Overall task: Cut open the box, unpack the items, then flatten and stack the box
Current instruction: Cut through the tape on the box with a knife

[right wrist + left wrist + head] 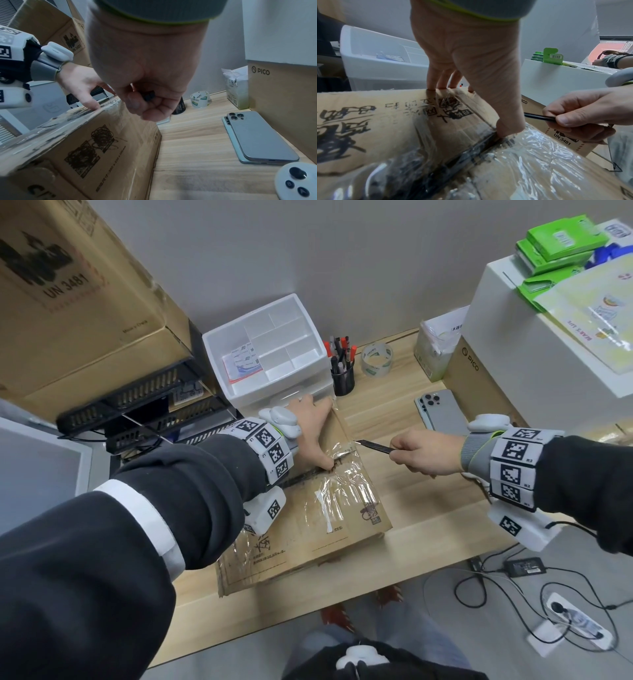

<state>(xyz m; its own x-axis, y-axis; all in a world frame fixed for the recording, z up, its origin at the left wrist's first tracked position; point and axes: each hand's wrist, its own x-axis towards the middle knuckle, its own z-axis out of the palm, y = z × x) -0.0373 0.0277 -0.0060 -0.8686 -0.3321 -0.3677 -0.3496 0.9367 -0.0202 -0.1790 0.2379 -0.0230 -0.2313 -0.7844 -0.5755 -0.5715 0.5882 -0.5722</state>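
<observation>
I see the box lying on the wooden desk, its near corner overhanging the desk's front edge and its far end close against the white drawer unit. My left hand lies flat on the taped top, fingers spread to the far edge, thumb tip pressed into the centre seam. My right hand is clenched round a thin black knife, its tip just at the box's right edge; whether it touches the tape, I cannot tell. Right of the box there is bare desk up to two stacked phones; the tape roll and pen cup stand farther back.
</observation>
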